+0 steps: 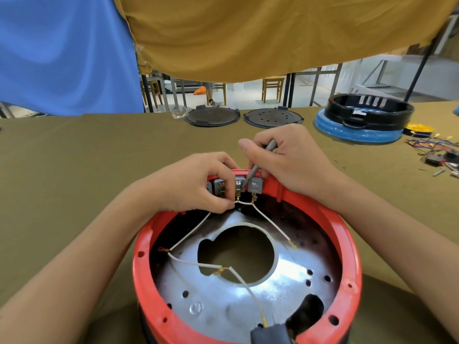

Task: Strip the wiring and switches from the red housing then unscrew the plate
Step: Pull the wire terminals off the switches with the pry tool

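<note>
Currently, head view: red housing (139, 254) sits open at 6 o'clock. Left hand (198, 184) pinches white wire (244, 202) at 12 o'clock, likely keeping its terminal taut. Right hand (285, 157) grips grey tool (258, 162), tip on middle switch (239, 183), apparently prying.

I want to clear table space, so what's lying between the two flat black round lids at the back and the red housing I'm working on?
Only both hands, left and right, over bare olive cloth-covered table, in the head view.
</note>
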Available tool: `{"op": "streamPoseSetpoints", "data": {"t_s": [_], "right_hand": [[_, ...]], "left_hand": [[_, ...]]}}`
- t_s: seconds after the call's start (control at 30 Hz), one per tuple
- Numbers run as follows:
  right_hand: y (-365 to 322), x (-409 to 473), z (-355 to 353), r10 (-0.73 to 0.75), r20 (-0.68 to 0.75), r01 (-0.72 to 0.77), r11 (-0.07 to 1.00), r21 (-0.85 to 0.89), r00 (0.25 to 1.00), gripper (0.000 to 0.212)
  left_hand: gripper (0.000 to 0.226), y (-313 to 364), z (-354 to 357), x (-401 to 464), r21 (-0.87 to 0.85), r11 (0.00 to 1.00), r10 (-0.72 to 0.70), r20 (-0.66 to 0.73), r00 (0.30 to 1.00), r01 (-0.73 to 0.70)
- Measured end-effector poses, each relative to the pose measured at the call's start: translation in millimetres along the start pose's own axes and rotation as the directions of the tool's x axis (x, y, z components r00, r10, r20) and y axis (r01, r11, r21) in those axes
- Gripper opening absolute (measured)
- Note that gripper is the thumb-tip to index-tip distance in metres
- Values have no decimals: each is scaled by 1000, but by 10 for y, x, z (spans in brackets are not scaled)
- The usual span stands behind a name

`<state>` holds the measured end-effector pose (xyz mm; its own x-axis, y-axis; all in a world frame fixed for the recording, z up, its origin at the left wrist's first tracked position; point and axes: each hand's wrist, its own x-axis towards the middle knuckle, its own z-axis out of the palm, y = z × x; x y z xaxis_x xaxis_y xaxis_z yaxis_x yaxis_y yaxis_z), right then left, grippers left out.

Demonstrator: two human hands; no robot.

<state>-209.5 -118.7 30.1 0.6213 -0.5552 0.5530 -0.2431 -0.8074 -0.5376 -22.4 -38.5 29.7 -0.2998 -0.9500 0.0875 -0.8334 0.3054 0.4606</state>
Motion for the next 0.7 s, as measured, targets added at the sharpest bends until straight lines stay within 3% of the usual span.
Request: {"op": "streamPoseSetpoints", "data": {"t_s": [0.23,0.57,0.7], "right_hand": [[-36,7,-7,-41,58,44,997,-57,997,46],[22,101,25,123,50,-126,990,60,991,45],[23,63,29,83,17,-84,996,41,996,44]], "left_hand": [[12,4,-10,1,12,1000,-14,10,1000,14],[12,-14,4,9,39,999,-9,-5,1000,9],[12,-9,4,2,24,1000,-9,-1,1000,9]]}}
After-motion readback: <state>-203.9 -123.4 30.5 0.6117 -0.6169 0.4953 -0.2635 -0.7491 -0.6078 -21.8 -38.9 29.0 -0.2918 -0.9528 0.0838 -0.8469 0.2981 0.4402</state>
